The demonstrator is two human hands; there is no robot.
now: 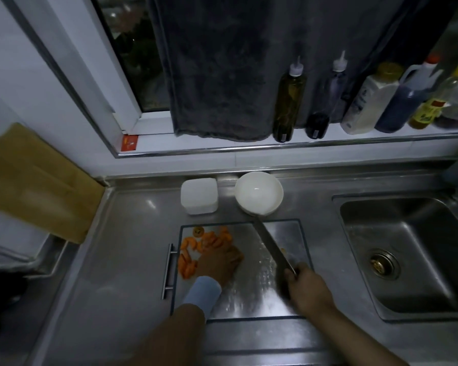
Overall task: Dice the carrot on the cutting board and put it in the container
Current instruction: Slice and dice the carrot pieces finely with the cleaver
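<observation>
Beyond board [249, 294] and carrot pieces [188, 268], white bowl [275, 204] beside square box [199, 196]

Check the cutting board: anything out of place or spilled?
One small carrot bit lies alone right of the knife blade, apart from the carrot pile by the left hand. Nothing else stands out.

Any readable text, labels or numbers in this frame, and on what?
Nothing can be read.
White bottle: blue label print, too blurred.
Yellow-labelled bottle: print too blurred.
Red sticker by the window frame: marks too small.
Oil bottle: small white tag, too small.
</observation>
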